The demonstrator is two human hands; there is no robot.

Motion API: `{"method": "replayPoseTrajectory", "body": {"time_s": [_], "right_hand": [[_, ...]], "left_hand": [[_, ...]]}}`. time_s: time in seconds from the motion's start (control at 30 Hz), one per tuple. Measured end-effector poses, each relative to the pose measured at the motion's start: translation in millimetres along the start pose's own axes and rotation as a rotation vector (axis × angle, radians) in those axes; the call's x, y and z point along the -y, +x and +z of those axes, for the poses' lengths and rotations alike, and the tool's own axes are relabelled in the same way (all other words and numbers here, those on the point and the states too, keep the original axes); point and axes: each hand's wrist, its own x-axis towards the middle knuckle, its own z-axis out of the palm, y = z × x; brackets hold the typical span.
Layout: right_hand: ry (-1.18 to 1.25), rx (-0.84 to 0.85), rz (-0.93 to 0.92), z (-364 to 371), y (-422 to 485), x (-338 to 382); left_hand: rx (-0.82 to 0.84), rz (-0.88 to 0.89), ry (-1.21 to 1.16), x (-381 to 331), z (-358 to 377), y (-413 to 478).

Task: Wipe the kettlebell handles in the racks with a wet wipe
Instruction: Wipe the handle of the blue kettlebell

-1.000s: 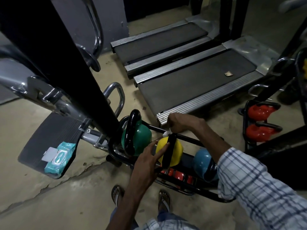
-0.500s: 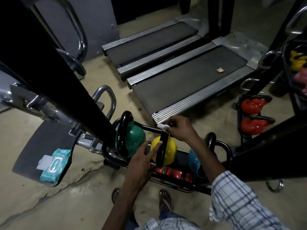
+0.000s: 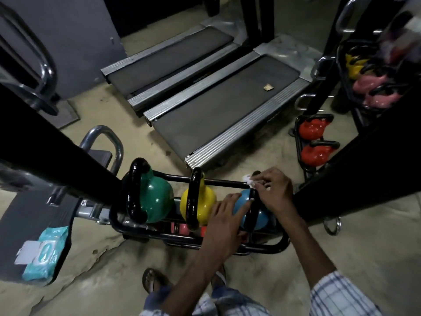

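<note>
Fingers [image 3: 262, 179] of the right hand [image 3: 273, 192] are pinched on a white wet wipe [image 3: 248, 181], which is held against the top of the black handle [image 3: 253, 209] of the blue kettlebell [image 3: 262, 221]. The fingers of the left hand [image 3: 225, 222] are kept straight and apart and are laid on the blue bell's body, with one fingertip touching the handle just below the wipe; the bell is judged to be steadied that way. This bell is seated at the right end of the low rack [image 3: 273, 246].

Just left of the fingers in the same rack stands the yellow kettlebell [image 3: 202, 207], and further left the green kettlebell [image 3: 157, 199]. Their handles look glossy, but whether they have been wiped cannot be told. The blue handle is judged to be at the start of its wipe, since the wipe is at its top only.

Work is judged to be left elsewhere. Beyond the fingers to the right, two red kettlebells [image 3: 315, 142] are held in a second rack [image 3: 296, 133]. Further off, pink and yellow bells [image 3: 376, 90] are seen blurred. Small reddish things under the fingers, on the rack's lower tier, cannot be identified. A pack of wipes [image 3: 45, 252] is kept well to the left of the fingers, if a fresh one is needed.
</note>
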Motion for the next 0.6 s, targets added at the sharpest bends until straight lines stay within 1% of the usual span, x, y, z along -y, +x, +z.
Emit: {"method": "replayPoseTrajectory", "body": {"time_s": [0.13, 0.2, 0.27, 0.3, 0.4, 0.43, 0.5, 0.6], "right_hand": [[-0.141, 0.014, -0.06, 0.0, -28.2, -2.9], [-0.173, -0.008, -0.023, -0.3, -15.5, 3.9], [-0.204, -0.006, 0.067, 0.9, 18.5, 11.2], [-0.222, 0.029, 0.14, 1.8, 39.5, 12.2], [-0.323, 0.225, 0.439, 1.8, 86.2, 14.7], [-0.341, 0.288, 0.487, 0.8, 92.6, 15.8], [-0.363, 0.346, 0.497, -3.0, 99.0, 19.6], [-0.382, 0.402, 0.402, -7.4, 88.2, 31.1]], "left_hand": [[-0.027, -0.021, 0.002, 3.0, 7.8, 1.7], [-0.049, -0.024, 0.021, 2.6, 8.5, 1.0], [-0.051, -0.044, 0.02, 1.1, 8.3, 0.5], [-0.048, -0.06, 0.011, 0.6, 8.3, 0.1], [-0.031, -0.085, -0.007, 0.1, 8.4, -1.1], [-0.027, -0.083, -0.01, 0.5, 8.8, -1.1], [-0.022, -0.083, -0.005, 1.2, 10.2, -1.1], [-0.022, -0.092, 0.005, 1.1, 10.4, -1.2]]}}
